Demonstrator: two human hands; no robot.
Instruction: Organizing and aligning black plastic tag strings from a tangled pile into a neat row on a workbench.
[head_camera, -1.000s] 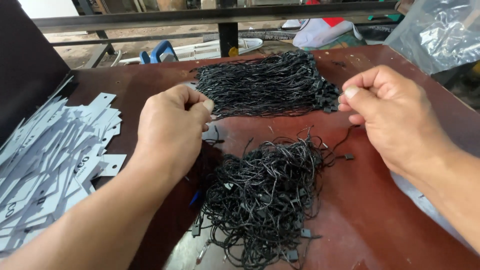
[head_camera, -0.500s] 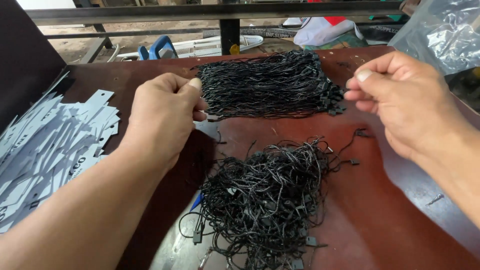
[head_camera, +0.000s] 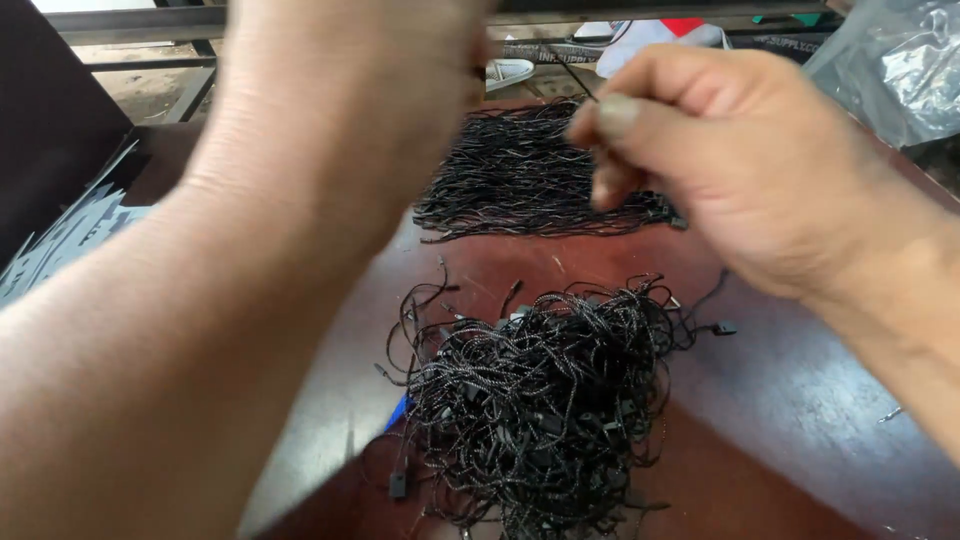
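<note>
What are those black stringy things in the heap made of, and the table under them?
The tangled heap of black cords looks like thin braided thread, faintly speckled and matte, with small hard black end pieces, probably plastic. The table looks like dark reddish wood or laminate with a glossy finish, since it reflects light; the pictures cannot settle which.

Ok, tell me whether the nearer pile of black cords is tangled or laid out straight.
Tangled. The nearer cord pile is a loose heap of loops crossing every way, while the farther cord bundle lies in roughly parallel strands on the table.
</note>
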